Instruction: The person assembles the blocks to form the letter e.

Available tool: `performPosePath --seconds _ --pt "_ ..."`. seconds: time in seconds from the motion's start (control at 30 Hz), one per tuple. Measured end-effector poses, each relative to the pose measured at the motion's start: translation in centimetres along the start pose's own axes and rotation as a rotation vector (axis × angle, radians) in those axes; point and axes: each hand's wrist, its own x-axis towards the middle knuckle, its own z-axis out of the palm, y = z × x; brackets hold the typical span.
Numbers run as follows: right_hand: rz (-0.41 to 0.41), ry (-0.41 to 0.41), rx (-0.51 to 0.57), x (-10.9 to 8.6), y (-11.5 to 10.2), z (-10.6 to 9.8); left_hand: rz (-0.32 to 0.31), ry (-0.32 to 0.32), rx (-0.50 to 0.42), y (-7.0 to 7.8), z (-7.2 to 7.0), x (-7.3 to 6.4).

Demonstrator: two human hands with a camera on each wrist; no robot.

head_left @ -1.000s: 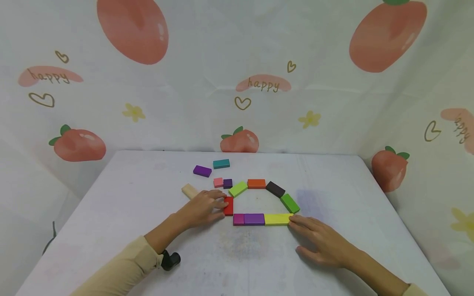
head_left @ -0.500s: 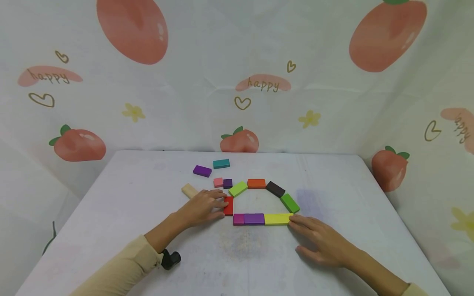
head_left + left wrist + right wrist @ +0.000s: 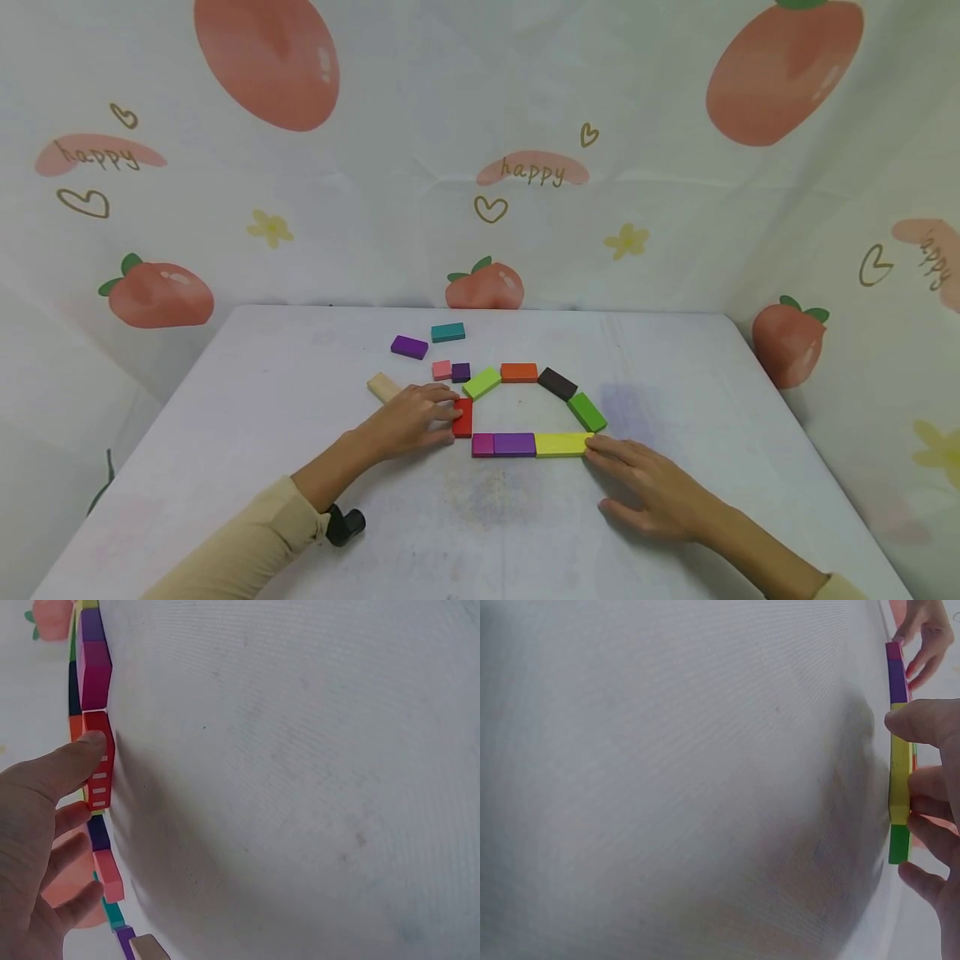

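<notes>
In the head view my left hand (image 3: 411, 421) is at a red block (image 3: 462, 418). Its fingertips lie at the block's far end and on its left side, with the thumb near the close end; the left wrist view shows the thumb (image 3: 88, 746) against the red block. My right hand (image 3: 652, 487) touches the right end of a yellow block (image 3: 558, 445) with its fingertips, its thumb set apart below. A purple block (image 3: 514, 445) and a magenta block (image 3: 482, 445) continue that row leftward.
A lime block (image 3: 482, 383), an orange block (image 3: 519, 372), a black block (image 3: 557, 383) and a green block (image 3: 587, 412) arch behind the row. Further left lie a pink block (image 3: 442, 370), a dark purple block (image 3: 461, 372), a teal block (image 3: 447, 332), a violet block (image 3: 409, 347) and a beige block (image 3: 383, 387).
</notes>
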Motion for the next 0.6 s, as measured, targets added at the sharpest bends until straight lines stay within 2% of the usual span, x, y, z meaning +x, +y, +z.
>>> performPosePath --seconds 0.13,0.27,0.4,0.6 --pt "-0.005 0.006 0.002 0.0 0.0 0.0 -0.013 0.001 -0.013 -0.1 -0.2 -0.1" --pt "-0.012 0.013 0.003 0.0 0.0 0.1 -0.050 0.034 -0.032 -0.3 -0.8 -0.5" --pt "-0.017 0.017 -0.001 0.0 0.0 0.1 -0.119 0.064 -0.028 -1.2 -1.5 -1.1" --pt "-0.021 0.019 -0.001 0.0 0.0 0.0 -0.247 0.082 0.032 -3.0 -2.3 -2.5"
